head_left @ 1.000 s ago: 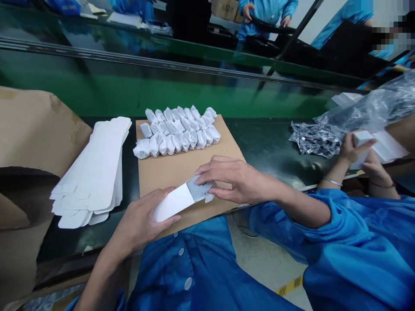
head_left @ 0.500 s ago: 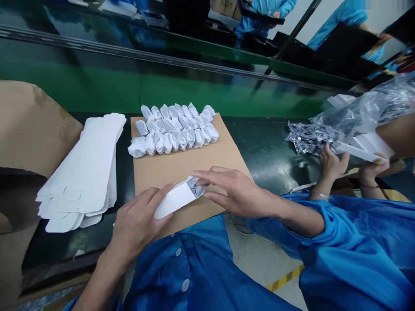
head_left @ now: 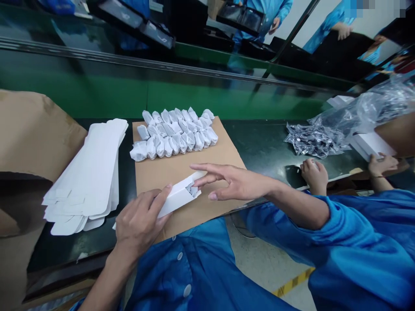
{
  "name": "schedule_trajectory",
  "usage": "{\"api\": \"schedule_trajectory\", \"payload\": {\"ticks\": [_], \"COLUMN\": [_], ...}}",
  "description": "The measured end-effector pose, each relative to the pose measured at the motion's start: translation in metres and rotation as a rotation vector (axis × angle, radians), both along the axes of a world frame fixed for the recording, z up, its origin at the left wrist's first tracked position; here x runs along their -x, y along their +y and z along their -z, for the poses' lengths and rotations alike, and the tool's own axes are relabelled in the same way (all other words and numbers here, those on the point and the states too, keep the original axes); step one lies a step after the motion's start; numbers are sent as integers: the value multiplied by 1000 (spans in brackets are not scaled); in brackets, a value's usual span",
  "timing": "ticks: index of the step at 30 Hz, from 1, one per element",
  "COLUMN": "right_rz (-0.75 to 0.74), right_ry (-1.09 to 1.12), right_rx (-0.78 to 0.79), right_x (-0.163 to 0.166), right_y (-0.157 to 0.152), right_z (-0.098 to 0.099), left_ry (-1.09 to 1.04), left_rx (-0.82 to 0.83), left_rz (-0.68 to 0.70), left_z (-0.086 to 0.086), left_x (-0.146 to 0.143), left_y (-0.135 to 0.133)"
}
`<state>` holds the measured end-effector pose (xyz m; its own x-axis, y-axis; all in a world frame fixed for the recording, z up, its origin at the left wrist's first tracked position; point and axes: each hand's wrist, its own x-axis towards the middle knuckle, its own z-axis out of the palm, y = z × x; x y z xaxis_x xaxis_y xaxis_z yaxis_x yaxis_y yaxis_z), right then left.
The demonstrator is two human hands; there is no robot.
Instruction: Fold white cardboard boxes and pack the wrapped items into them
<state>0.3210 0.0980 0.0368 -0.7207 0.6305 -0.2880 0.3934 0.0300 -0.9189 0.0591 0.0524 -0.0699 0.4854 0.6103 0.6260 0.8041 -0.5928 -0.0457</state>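
Observation:
My left hand [head_left: 139,222] grips a small white carton [head_left: 179,196] by its near end, over a brown cardboard sheet [head_left: 210,160]. The carton's far end is open and a wrapped item shows inside it. My right hand [head_left: 228,181] is at that open end with fingers stretched out, the index finger touching the top flap. Rows of white-wrapped packets [head_left: 175,134] lie at the far end of the cardboard. A stack of flat white carton blanks [head_left: 89,172] lies to the left.
A large brown cardboard box [head_left: 30,134] stands at the left. A co-worker's hands [head_left: 314,175] are at the right beside silvery plastic bags [head_left: 316,138] and white boxes [head_left: 372,144]. A green conveyor [head_left: 194,93] runs behind the bench. People in blue work beyond it.
The wrapped item has gone deeper into the carton. My right hand has opened out and now touches only the flap. The co-worker's hands have dropped to the bench.

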Motion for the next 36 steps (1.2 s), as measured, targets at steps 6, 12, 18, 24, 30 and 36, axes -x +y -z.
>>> {"api": "schedule_trajectory", "payload": {"ticks": [6, 12, 18, 24, 30, 36], "right_rz": [-147, 658, 902, 1158, 1231, 507], "right_ry": [-193, 53, 200, -83, -301, 238], "right_rx": [-134, -514, -284, -319, -821, -276], "right_x": [8, 6, 3, -117, -90, 97], "right_y": [-10, -29, -41, 27, 22, -18], "right_z": [-9, 1, 78, 56, 41, 59], "left_ry": [25, -98, -310, -279, -195, -459], "left_rx": [-26, 76, 283, 326, 457, 145], "left_rz": [59, -205, 22, -605, -727, -620], "left_z": [-3, -1, -19, -34, -29, -28], "left_x": [-7, -12, -64, 30, 90, 36], "left_y": [2, 3, -7, 44, 61, 31]}}
